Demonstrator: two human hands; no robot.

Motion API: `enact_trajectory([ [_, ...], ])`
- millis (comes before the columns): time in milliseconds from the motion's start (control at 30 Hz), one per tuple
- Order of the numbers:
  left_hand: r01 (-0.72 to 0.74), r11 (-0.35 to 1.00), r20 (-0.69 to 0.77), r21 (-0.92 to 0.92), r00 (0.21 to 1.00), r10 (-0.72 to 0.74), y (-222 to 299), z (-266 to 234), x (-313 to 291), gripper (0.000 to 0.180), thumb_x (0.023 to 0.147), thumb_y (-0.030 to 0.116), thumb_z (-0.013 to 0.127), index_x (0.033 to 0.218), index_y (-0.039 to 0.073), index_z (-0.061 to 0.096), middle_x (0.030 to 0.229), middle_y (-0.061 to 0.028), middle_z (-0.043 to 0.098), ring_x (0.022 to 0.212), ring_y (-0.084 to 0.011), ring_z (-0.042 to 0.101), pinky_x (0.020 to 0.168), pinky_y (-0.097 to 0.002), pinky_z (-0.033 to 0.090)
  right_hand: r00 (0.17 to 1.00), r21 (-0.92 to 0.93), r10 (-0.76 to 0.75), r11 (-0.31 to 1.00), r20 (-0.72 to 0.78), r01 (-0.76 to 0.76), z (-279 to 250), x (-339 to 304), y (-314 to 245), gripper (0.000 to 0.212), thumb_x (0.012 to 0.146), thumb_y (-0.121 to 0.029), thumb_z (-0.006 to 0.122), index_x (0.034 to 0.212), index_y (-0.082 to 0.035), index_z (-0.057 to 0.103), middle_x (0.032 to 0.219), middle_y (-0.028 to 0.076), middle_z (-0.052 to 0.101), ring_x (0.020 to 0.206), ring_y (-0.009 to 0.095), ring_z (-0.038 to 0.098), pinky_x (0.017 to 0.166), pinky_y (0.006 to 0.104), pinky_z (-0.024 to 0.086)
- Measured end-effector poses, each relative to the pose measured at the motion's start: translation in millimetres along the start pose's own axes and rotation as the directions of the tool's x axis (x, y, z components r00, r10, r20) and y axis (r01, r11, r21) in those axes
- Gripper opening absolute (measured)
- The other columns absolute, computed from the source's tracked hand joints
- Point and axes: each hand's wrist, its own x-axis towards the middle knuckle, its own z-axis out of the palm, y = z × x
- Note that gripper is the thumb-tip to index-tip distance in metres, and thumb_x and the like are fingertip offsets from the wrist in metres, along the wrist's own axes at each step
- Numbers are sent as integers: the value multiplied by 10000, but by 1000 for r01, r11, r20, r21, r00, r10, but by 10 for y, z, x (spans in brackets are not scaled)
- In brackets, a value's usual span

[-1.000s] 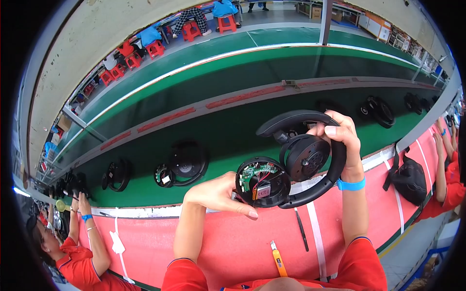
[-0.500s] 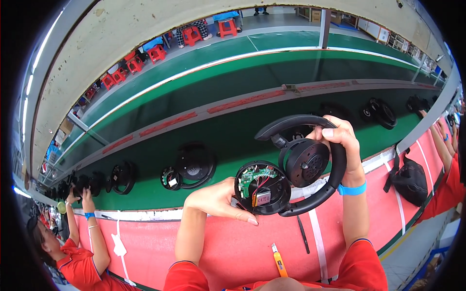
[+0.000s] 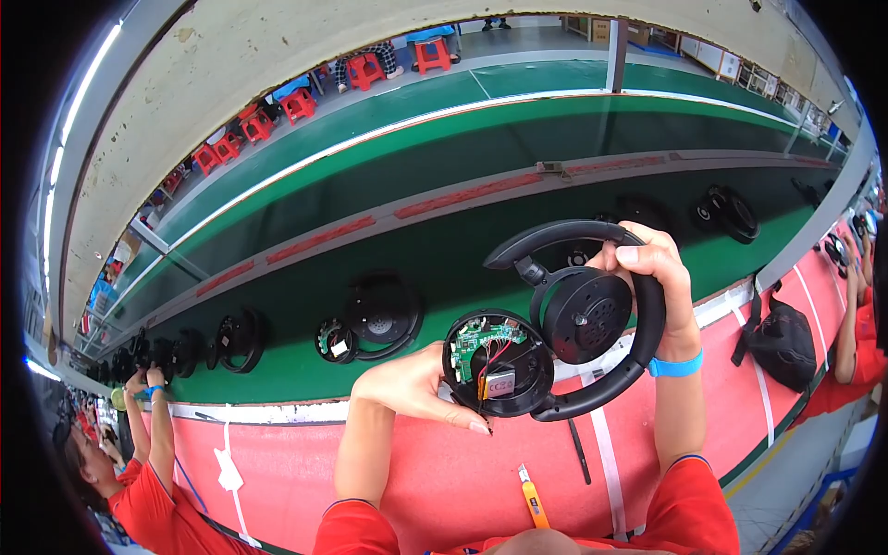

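I hold a pair of black over-ear headphones (image 3: 645, 344) above the bench, between both hands. My left hand (image 3: 404, 384) grips the opened ear cup at its left side, thumb along the lower edge. Inside that cup show a green circuit board (image 3: 465, 344), thin red and black wires, and a silver-grey battery (image 3: 500, 385). My right hand (image 3: 660, 277) is wrapped round the upper right of the headband, thumb bent over it. The other ear cup (image 3: 588, 315) has a perforated round black plate facing up. Some right fingers are hidden behind the headband.
Below my hands, a yellow utility knife (image 3: 533, 500) and a slim black tool (image 3: 579, 451) lie on the pink bench mat (image 3: 296, 462). Several headphones (image 3: 384, 317) sit on the green conveyor (image 3: 444, 268) beyond. A black bag (image 3: 780, 344) lies right. Co-workers in red flank me.
The headphones on the conveyor have shifted slightly right. My hands and headphones have barely moved. The left co-worker's hands have come together; at right, a co-worker's headphones now show over the bench.
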Motion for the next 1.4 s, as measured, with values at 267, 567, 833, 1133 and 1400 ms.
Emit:
enact_trajectory([
  [267, 14, 999, 12, -47, 1000, -14, -3, 11, 3, 477, 648, 163, 833, 1039, 2, 612, 964, -82, 640, 881, -157, 578, 794, -302, 481, 992, 89, 74, 993, 102, -83, -66, -34, -91, 223, 721, -198, 592, 767, 20, 589, 724, 134, 623, 713, 187, 625, 727, 268, 498],
  [567, 39, 992, 37, -116, 999, -35, -96, 9, 25, 675, 632, 132, 842, 1201, 13, 500, 1079, -84, 598, 968, -145, 534, 849, -302, 457, 997, 102, 48, 993, 67, -55, -47, -30, -37, 245, 713, -227, 582, 750, 15, 581, 667, 119, 601, 670, 176, 614, 671, 252, 482],
  [833, 209, 968, 208, -142, 962, -177, -210, -157, 48, 659, 641, 87, 826, 1203, 6, 491, 1083, -93, 600, 995, -140, 537, 853, -312, 461, 998, 81, 46, 995, 35, -49, -55, -3, 6, 270, 690, -290, 551, 732, -27, 510, 660, 177, 613, 391, 62, 389, 360, 200, 294],
  [1133, 271, 834, -127, -482, 919, -372, -663, -358, 86, 552, 954, 407, 424, 1321, -5, 401, 1298, -112, 485, 1148, -167, 463, 996, -341, 366, 999, 115, 21, 993, 47, -27, -117, 2, 42, 258, 711, -278, 551, 735, -26, 502, 658, 188, 611, 372, 64, 374, 344, 202, 284],
  [1400, 186, 978, -54, 93, 982, -182, -670, -304, 126, 311, 908, 200, 523, 1150, 12, 579, 1088, -59, 605, 968, -119, 523, 843, -279, 448, 999, 154, 6, 988, 52, -14, -124, 2, 48, 257, 712, -271, 555, 736, -21, 499, 660, 186, 609, 386, 73, 391, 349, 203, 296],
])
